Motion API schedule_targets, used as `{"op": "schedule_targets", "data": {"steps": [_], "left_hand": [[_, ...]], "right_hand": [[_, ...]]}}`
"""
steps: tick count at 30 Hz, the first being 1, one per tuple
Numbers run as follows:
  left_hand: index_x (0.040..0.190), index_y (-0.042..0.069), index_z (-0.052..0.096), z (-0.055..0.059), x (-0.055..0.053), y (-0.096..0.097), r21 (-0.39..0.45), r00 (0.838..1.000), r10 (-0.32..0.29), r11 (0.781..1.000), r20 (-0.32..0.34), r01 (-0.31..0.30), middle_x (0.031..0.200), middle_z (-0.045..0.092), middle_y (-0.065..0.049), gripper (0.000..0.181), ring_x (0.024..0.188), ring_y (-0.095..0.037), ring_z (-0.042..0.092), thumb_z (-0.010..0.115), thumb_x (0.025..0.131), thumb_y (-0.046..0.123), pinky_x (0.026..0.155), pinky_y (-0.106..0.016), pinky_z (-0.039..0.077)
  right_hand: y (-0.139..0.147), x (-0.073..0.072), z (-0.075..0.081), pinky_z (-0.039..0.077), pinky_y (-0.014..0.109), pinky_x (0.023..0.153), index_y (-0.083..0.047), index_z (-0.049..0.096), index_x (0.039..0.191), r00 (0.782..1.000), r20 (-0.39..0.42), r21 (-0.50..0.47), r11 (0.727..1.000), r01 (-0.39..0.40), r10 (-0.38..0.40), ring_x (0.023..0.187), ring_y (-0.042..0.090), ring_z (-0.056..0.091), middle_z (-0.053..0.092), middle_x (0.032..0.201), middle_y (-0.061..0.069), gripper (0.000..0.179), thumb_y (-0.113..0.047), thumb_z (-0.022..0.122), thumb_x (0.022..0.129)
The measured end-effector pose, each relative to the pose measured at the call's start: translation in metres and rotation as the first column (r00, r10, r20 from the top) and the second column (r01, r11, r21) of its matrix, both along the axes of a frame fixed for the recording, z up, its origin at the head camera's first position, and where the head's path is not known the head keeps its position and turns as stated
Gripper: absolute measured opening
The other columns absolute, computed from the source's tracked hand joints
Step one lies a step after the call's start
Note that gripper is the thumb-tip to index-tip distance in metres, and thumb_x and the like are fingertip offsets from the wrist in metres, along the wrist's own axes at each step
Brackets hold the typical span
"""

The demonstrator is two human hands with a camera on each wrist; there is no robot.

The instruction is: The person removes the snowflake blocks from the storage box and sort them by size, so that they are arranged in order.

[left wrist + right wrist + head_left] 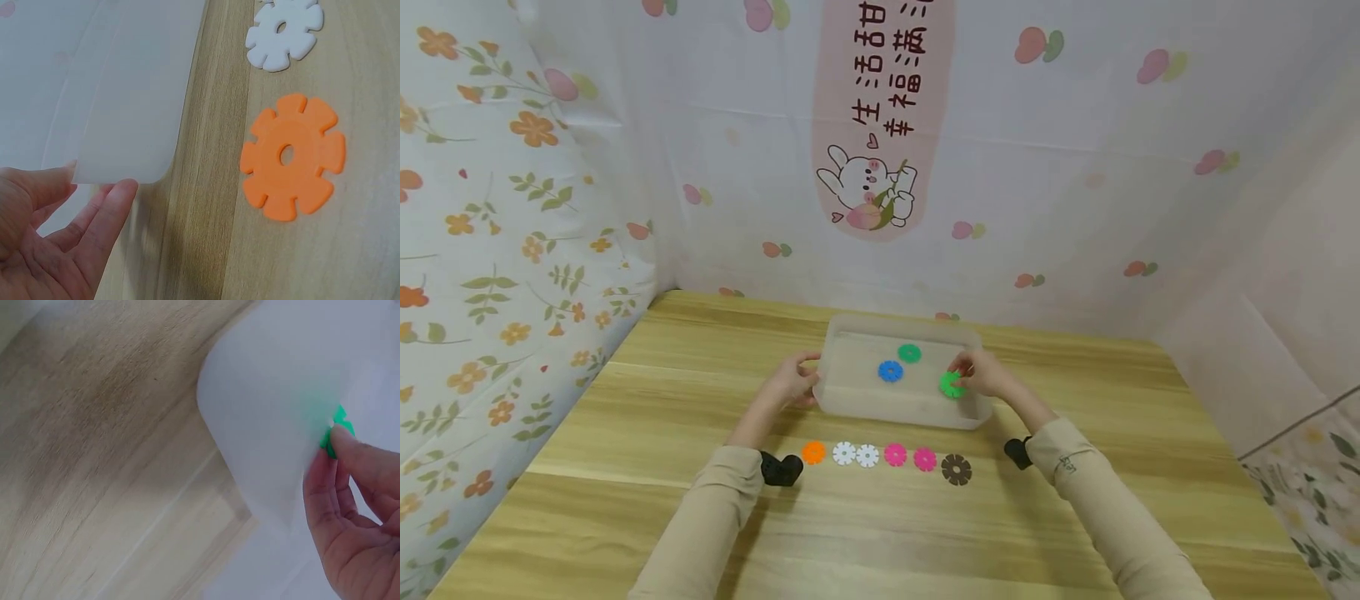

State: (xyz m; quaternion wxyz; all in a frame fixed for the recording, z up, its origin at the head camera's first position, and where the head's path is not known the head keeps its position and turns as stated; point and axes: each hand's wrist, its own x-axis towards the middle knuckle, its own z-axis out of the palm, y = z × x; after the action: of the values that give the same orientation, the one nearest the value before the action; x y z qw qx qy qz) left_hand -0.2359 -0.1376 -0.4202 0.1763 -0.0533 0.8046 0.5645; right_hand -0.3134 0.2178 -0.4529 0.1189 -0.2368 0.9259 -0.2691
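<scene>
A translucent plastic box (pixel 865 403) stands on the wooden table. At its left end my left hand (pixel 792 379) holds the wall; in the left wrist view my thumb is by the rim and my fingertips (pixel 128 187) are lower on the outside. Over the right part of the box my right hand (pixel 981 372) pinches a bright green notched disc (pixel 951 385) between thumb and fingers. The same green disc (pixel 338 434) shows partly behind the thumb in the right wrist view. Inside the box lie a blue notched disc (pixel 891 371) and a darker green one (pixel 909 353).
In front of the box a row of notched discs lies on the table (pixel 880 533): an orange disc (pixel 813 452), two white discs (pixel 844 453), two pink discs (pixel 895 454) and a brown disc (pixel 957 469). A patterned cloth (pixel 737 183) hangs behind the table.
</scene>
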Motion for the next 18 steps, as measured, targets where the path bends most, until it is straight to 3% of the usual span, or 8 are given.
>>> {"op": "schedule_targets", "data": {"steps": [1, 4, 7, 8, 12, 18], "left_hand": [[0.14, 0.006, 0.032, 0.0, 0.0, 0.0, -0.002, 1.0, 0.0, 1.0, 0.001, 0.0, 0.122, 0.048, -0.029, 0.046, 0.085, -0.023, 0.058, 0.042, 0.095, 0.003, 0.059, -0.026, 0.055], [0.14, 0.006, 0.032, 0.001, 0.001, 0.001, -0.002, 1.0, 0.0, 1.0, 0.005, 0.0, 0.123, 0.047, -0.028, 0.046, 0.084, -0.022, 0.057, 0.042, 0.096, 0.003, 0.058, -0.025, 0.054], [0.141, 0.006, 0.031, 0.002, 0.001, 0.001, -0.005, 1.0, -0.005, 1.0, 0.007, 0.005, 0.123, 0.047, -0.029, 0.046, 0.084, -0.023, 0.057, 0.042, 0.096, 0.003, 0.058, -0.024, 0.054], [0.141, 0.006, 0.031, 0.002, 0.002, 0.001, -0.006, 1.0, -0.007, 1.0, 0.007, 0.007, 0.123, 0.047, -0.029, 0.047, 0.085, -0.023, 0.057, 0.042, 0.096, 0.003, 0.059, -0.024, 0.054], [0.141, 0.005, 0.03, 0.002, 0.001, 0.001, -0.013, 1.0, -0.017, 1.0, 0.01, 0.017, 0.124, 0.046, -0.029, 0.047, 0.087, -0.024, 0.057, 0.041, 0.096, 0.003, 0.059, -0.024, 0.053], [0.141, 0.007, 0.03, 0.004, 0.001, 0.002, -0.033, 1.0, -0.018, 0.999, 0.02, 0.019, 0.123, 0.046, -0.027, 0.046, 0.083, -0.021, 0.056, 0.042, 0.096, 0.005, 0.059, -0.023, 0.053]], "right_hand": [[0.003, 0.003, 0.002, 0.051, 0.031, 0.068, -0.002, 0.065, 0.094, 0.999, -0.018, -0.06, 0.998, -0.036, 0.035, 0.076, 0.022, 0.056, 0.06, 0.083, 0.011, 0.018, -0.011, 0.07, 0.08], [-0.002, 0.027, 0.036, 0.052, 0.031, 0.068, -0.002, 0.065, 0.094, 0.999, 0.002, -0.116, 0.992, -0.05, 0.05, 0.075, 0.021, 0.057, 0.059, 0.082, 0.01, 0.016, -0.01, 0.068, 0.081], [-0.005, 0.046, 0.059, 0.051, 0.03, 0.069, 0.0, 0.063, 0.096, 0.999, 0.021, -0.138, 0.989, -0.046, 0.049, 0.076, 0.021, 0.056, 0.057, 0.083, 0.01, 0.016, -0.008, 0.066, 0.082], [-0.01, 0.056, 0.072, 0.052, 0.033, 0.071, 0.004, 0.062, 0.098, 0.999, 0.051, -0.101, 0.995, -0.006, 0.011, 0.079, 0.024, 0.056, 0.057, 0.085, 0.014, 0.018, -0.003, 0.064, 0.082], [-0.004, 0.071, 0.085, 0.051, 0.03, 0.069, 0.009, 0.058, 0.104, 0.992, 0.128, -0.127, 0.992, 0.02, -0.004, 0.081, 0.022, 0.055, 0.058, 0.089, 0.017, 0.022, 0.0, 0.061, 0.083], [0.014, 0.087, 0.091, 0.053, 0.027, 0.07, 0.011, 0.056, 0.107, 0.962, 0.265, -0.2, 0.98, -0.005, 0.06, 0.081, 0.015, 0.057, 0.06, 0.093, 0.017, 0.027, 0.0, 0.062, 0.083]]}}
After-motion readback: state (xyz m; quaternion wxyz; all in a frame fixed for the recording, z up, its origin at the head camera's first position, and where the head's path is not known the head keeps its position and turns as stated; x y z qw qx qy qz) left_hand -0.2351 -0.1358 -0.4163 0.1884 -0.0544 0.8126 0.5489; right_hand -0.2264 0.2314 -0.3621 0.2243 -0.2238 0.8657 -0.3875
